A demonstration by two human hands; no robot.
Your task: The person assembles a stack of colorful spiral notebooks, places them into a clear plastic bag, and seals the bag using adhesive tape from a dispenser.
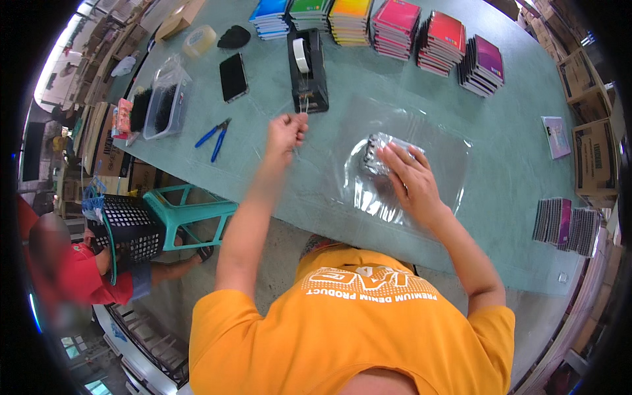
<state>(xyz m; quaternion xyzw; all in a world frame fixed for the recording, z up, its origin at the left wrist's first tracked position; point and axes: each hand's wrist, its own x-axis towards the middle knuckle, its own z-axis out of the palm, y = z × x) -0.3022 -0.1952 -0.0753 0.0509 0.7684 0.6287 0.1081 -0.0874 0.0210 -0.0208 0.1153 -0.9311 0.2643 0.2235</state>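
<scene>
1. Tape, a thin clear strip (305,103), looks pinched in the closed fingers of the left hand (287,137), just in front of the black tape dispenser (318,82). From where I stand, its length is unclear.

2. The right hand (409,172) lies open, palm down, on a small block in shiny clear wrap with a dark coiled edge (375,143). That block sits between the middle and near edge of the green worktop (513,151), on a broad sheet of clear plastic film (447,141).

3. To do this well, I'd draw the strip straight and taut, touch only its end, and tear it cleanly on the dispenser. Steady, light pressure from the right palm should hold the wrap flat without creasing.

4. By the worktop's left edge, a clear rectangular plastic bin (184,92) holds a dark, bristly mass (164,108); I can't make out what it is.

5. Below that edge, beside a green plastic stool (191,201), is a black perforated plastic basket (135,230); its contents are hidden from me.
</scene>
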